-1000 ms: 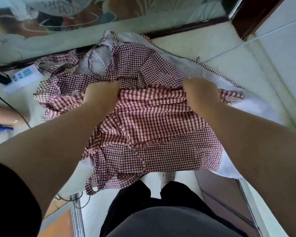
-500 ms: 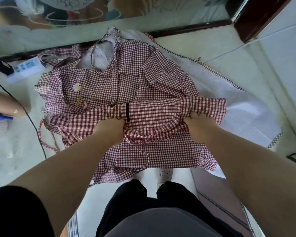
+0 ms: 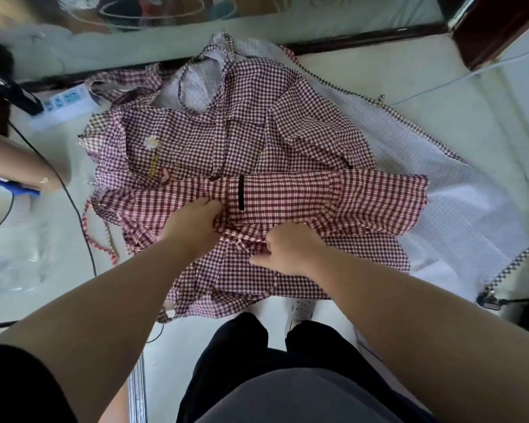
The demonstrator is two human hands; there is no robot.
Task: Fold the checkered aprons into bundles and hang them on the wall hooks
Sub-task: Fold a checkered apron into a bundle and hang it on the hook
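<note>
Pale glossy tabletop (image 3: 379,71) carries the heaped red-and-white checkered fabric aprons (image 3: 257,132) at twelve o'clock. Our left hand (image 3: 193,227) pinches the top apron's folded band; our right hand (image 3: 290,251), at four o'clock of it, grips bunched cloth in curled fingers.

No text legible.

On the checkered apron (image 3: 226,141), left of centre of frame: a white daisy motif (image 3: 151,142) with a vertical run of yellow stitched letters (image 3: 155,167) below it, too blurred to read. A red-and-white badge (image 3: 165,176) at the foot of the letters is also unreadable.

On the power strip (image 3: 63,102), upper left of frame: blue markings, too small to make out.
</note>
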